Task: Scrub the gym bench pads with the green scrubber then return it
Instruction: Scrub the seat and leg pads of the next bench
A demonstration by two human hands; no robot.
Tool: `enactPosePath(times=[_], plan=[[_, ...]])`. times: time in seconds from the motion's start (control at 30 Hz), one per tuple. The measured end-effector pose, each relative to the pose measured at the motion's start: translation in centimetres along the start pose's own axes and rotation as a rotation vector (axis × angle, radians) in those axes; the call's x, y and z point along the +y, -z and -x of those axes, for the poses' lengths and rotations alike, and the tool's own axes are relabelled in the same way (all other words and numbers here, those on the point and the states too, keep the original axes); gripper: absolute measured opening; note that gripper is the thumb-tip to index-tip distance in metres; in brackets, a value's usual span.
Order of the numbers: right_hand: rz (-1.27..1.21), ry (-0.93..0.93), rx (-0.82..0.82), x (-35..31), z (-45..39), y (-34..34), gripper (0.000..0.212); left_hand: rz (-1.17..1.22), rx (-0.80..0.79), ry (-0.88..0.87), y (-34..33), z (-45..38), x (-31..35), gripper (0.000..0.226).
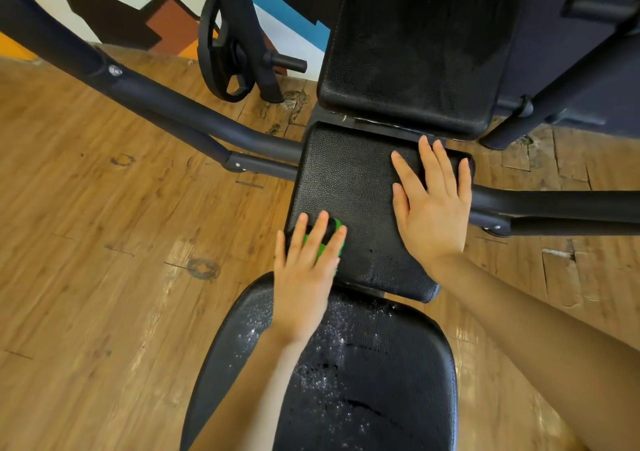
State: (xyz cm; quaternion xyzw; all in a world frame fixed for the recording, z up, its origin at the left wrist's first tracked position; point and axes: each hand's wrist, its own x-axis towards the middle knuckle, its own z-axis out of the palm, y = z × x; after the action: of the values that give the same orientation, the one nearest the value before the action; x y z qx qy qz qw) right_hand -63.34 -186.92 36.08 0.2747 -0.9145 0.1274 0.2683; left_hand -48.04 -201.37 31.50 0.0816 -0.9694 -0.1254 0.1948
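Two flat, straight-fingered hands: left hand atop green scrubber, seemingly lengthwise along middle pad; right hand alongside.

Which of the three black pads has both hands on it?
The middle pad: left hand presses the scrubber there, right hand lies flat.

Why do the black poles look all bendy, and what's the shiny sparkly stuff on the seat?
Head view: the wide-angle lens curves the frame bars near the edges. Head view: light glints off wet speckles on the near pad, and glare patches shine on the wood floor. The left hand and right hand look sharp.
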Motion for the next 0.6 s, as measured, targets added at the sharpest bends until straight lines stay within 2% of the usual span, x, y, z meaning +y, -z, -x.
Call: enactPosePath(times=[0.1, 0.3, 0.43, 0.6], plan=[[-0.005, -0.005, -0.005, 0.0, 0.0, 0.0, 0.041, 0.113, 0.006, 0.048, 0.0, 0.2, -1.4, 0.042], [-0.039, -0.029, -0.059, 0.0, -0.2, 0.5, 0.043, 0.217, 0.034, 0.105, 0.6, -0.2, -1.4, 0.042], [-0.14, -0.053, -0.124, 0.0, -0.4, 1.5, 0.048, 0.203, 0.056, 0.008, 1.5, -2.2, 0.1, 0.04], [-0.251, -0.186, -0.142, 1.0, -0.8, 4.1, 0.057, 0.169, 0.035, -0.127, 1.7, -6.9, 3.9, 0.048]])
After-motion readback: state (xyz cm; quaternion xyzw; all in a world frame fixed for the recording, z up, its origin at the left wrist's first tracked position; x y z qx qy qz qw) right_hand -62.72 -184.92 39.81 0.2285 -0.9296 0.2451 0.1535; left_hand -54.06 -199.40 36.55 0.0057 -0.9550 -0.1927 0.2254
